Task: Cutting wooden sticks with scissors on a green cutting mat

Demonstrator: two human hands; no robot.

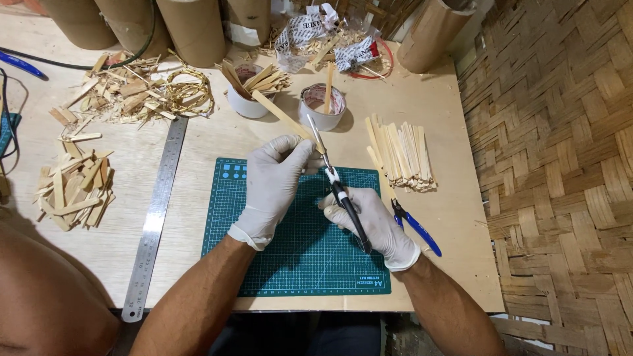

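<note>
Left hand grips bamboo strip; right hand clasps craft knife (best shaved with shallow strokes directed away from the fingers).

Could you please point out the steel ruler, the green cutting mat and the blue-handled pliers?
steel ruler (pixel 157 211): head view, middle of its blade.
green cutting mat (pixel 290 264): head view, bare area between the forearms.
blue-handled pliers (pixel 422 234): head view, on one blue handle.

left hand: white glove | right hand: white glove | forearms bare
</note>
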